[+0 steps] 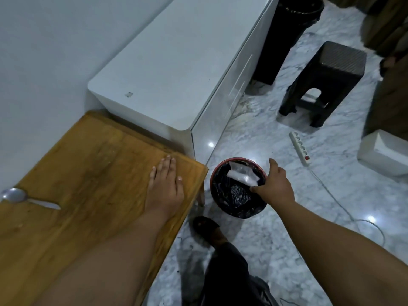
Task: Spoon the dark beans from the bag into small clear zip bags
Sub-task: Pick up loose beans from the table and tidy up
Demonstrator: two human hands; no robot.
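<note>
At nine o'clock a metal spoon (pixel 15 195) lies on the wooden worktop (pixel 88 173), its bowl toward the left edge. The worktop is honey-coloured and grained, with rounded corners. The left hand (pixel 165 186) rests palm down near its far right corner. Its grip is flat, fingers straight and close together, holding nothing.

At twelve o'clock stands a glossy white cabinet (pixel 176 74). Just right of the worktop, on the marbled floor (pixel 265 239), sits a round bin (pixel 213 173) with a red rim and a crinkled black liner (pixel 234 195). In it lies a crumpled clear plastic bag (pixel 241 175).

The right hand (pixel 276 186) hovers over the bin's three o'clock edge, index finger out and thumb (pixel 254 189) at the bag's corner. Whether this grip pinches the bag I cannot tell.

At two o'clock stand a dark woven-pattern stool (pixel 326 80) and a white power strip (pixel 300 149).
</note>
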